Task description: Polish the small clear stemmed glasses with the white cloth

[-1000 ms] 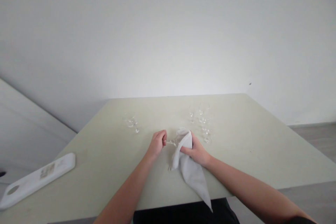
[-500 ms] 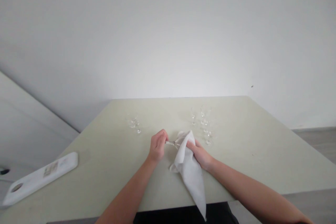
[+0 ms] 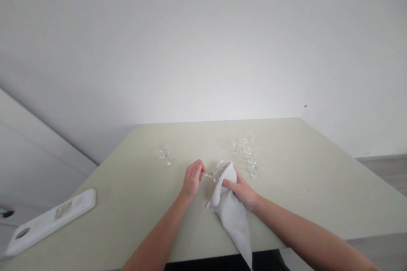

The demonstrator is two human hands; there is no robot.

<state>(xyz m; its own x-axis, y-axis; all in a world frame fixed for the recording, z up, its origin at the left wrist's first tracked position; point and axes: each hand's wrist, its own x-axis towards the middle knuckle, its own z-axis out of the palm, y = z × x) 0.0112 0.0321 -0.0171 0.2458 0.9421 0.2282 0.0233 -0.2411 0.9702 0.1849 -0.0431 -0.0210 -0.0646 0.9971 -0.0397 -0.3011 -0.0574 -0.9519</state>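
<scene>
My left hand (image 3: 192, 179) is closed around the foot and stem of a clear stemmed glass (image 3: 210, 174) held on its side above the pale table (image 3: 133, 194). My right hand (image 3: 241, 189) presses a white cloth (image 3: 231, 211) over the glass's bowl, so most of the bowl is hidden. The cloth's loose end hangs down past the table's near edge. Both hands are close together at the table's middle.
Three clear stemmed glasses (image 3: 248, 152) stand in a group just beyond my right hand. One more glass (image 3: 163, 153) stands apart at the back left. A white cutting board (image 3: 51, 221) lies at the left edge. A white wall rises behind.
The cloth has shifted a little over the glass bowl as my right hand turned; both hands stay at the same place. The camera tilted slightly.
</scene>
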